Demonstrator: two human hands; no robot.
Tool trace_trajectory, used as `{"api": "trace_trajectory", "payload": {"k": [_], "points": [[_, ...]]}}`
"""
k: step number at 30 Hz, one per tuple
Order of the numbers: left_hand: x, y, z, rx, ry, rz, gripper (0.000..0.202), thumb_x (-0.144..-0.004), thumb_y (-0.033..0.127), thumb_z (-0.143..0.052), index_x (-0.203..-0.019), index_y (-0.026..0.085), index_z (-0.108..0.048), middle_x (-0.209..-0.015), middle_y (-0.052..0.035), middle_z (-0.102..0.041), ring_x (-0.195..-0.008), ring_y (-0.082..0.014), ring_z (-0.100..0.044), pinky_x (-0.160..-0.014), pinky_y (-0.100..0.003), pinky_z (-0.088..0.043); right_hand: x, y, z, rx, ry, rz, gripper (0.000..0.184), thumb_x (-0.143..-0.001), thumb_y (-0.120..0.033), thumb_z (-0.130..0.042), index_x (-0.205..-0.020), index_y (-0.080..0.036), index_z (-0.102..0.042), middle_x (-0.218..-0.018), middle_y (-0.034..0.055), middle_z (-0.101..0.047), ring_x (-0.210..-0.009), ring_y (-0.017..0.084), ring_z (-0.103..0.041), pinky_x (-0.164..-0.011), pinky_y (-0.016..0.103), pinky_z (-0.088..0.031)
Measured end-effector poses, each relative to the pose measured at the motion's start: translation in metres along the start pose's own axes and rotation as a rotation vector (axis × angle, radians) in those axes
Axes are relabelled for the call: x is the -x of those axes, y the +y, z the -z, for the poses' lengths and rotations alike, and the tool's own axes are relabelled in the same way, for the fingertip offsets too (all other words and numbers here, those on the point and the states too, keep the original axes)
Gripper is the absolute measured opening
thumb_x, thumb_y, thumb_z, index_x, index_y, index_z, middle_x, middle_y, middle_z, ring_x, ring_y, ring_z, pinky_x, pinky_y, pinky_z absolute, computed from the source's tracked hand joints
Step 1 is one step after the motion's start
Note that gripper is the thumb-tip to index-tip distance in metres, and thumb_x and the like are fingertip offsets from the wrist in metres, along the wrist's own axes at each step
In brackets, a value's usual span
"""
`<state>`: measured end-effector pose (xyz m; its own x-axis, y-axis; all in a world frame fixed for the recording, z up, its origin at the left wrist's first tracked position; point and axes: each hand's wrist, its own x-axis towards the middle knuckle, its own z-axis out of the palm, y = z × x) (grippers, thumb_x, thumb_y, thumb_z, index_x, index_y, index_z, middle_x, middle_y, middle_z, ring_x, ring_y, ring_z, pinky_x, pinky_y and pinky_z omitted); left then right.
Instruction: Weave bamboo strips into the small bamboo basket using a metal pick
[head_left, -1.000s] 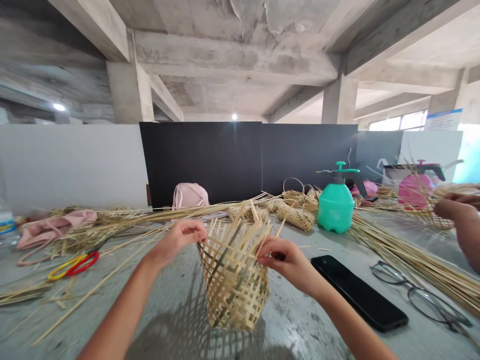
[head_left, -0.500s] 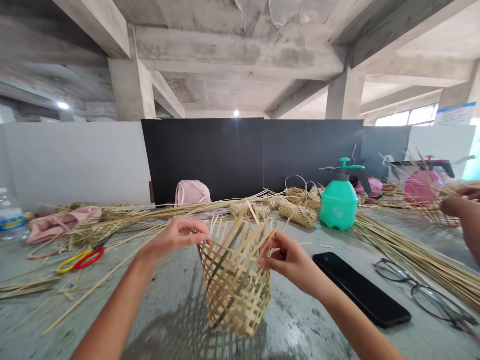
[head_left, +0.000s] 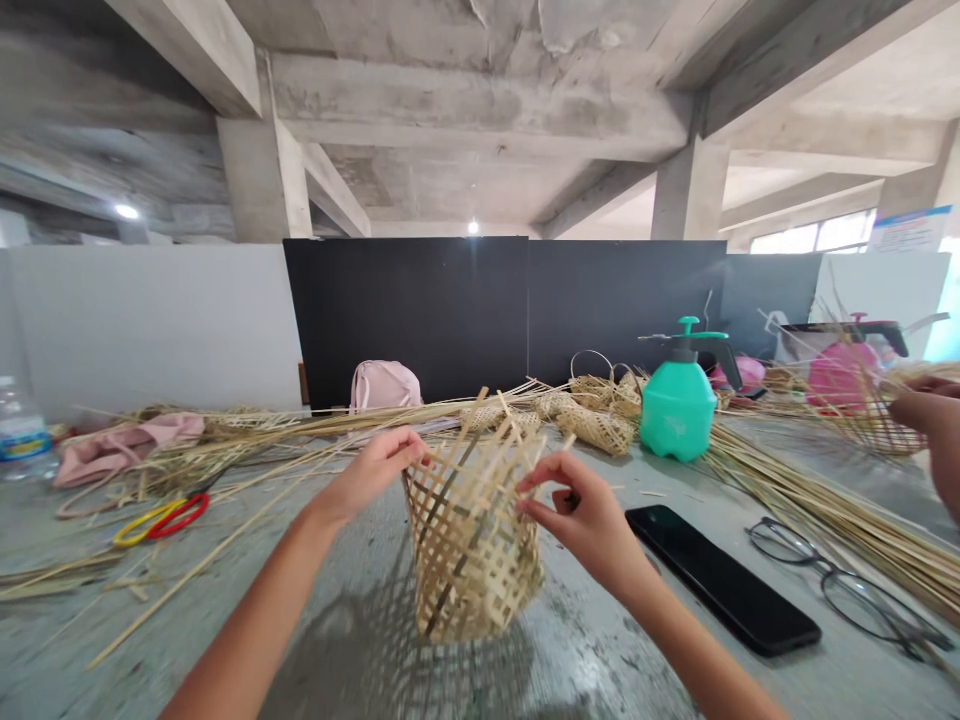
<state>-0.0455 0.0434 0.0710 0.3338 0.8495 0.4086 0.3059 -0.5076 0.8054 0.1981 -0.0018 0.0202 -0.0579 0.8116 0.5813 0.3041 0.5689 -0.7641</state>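
A half-woven bamboo basket (head_left: 476,560) is held up in front of me, loose strip ends sticking out of its top. My left hand (head_left: 386,462) pinches the basket's upper left edge, thumb and fingers pressed together. On the right side, my right hand (head_left: 574,505) has thumb and forefinger closed at the strips near the rim; the other fingers are curled. The basket's shadow falls on the grey table (head_left: 330,640) below it.
To the right lie a black phone (head_left: 724,580) and eyeglasses (head_left: 847,585), with a green spray bottle (head_left: 677,405) behind. Scissors (head_left: 161,520) and bamboo strips (head_left: 247,435) are at the left. Small woven pieces (head_left: 596,428) lie behind the basket. Another person's hand (head_left: 934,415) is far right.
The basket has turned slightly and its base has risen a little. My left hand has moved slightly up with its edge; my right hand still pinches at the right side.
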Motion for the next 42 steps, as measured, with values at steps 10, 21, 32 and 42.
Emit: {"api": "trace_trajectory", "payload": {"k": [10, 21, 32, 42], "points": [[0.006, -0.028, 0.012, 0.246, 0.017, 0.095, 0.028, -0.069, 0.039, -0.062, -0.06, 0.017, -0.048, -0.059, 0.0023, -0.054, -0.06, -0.0132, -0.049, -0.059, -0.025, -0.037, 0.021, -0.002, -0.03, 0.343, -0.004, -0.035, 0.049, -0.071, -0.047, -0.059, -0.11, -0.022, -0.044, -0.108, 0.0089, -0.055, -0.087, 0.025, -0.059, -0.072, 0.039, -0.045], [0.007, -0.041, 0.01, 0.358, 0.017, 0.136, 0.03, -0.067, 0.039, -0.066, -0.06, 0.016, -0.049, -0.058, 0.0022, -0.056, -0.057, -0.0114, -0.05, -0.056, -0.023, -0.037, 0.031, -0.009, -0.044, 0.438, -0.051, -0.012, 0.083, -0.055, -0.047, -0.069, -0.127, -0.025, -0.035, -0.112, 0.011, -0.045, -0.079, 0.025, -0.061, -0.066, 0.04, -0.047], [0.012, -0.026, 0.036, 0.238, -0.113, 0.091, 0.021, -0.069, 0.034, -0.066, -0.064, 0.014, -0.061, -0.068, -0.0026, -0.063, -0.072, -0.0176, -0.056, -0.072, -0.028, -0.041, 0.037, -0.008, -0.054, 0.541, -0.078, 0.061, 0.06, -0.057, -0.041, -0.066, -0.108, -0.023, -0.039, -0.102, 0.0075, -0.047, -0.069, 0.022, -0.059, -0.055, 0.034, -0.046], [0.0, -0.02, 0.017, -0.114, 0.004, 0.034, 0.026, -0.077, 0.041, -0.051, -0.072, 0.017, -0.059, -0.074, -0.0028, -0.064, -0.078, -0.0199, -0.06, -0.074, -0.033, -0.047, 0.022, 0.0, -0.034, 0.347, -0.057, 0.084, 0.038, -0.072, -0.04, -0.061, -0.104, -0.025, -0.047, -0.094, 0.0039, -0.053, -0.076, 0.02, -0.059, -0.065, 0.032, -0.044]]}}
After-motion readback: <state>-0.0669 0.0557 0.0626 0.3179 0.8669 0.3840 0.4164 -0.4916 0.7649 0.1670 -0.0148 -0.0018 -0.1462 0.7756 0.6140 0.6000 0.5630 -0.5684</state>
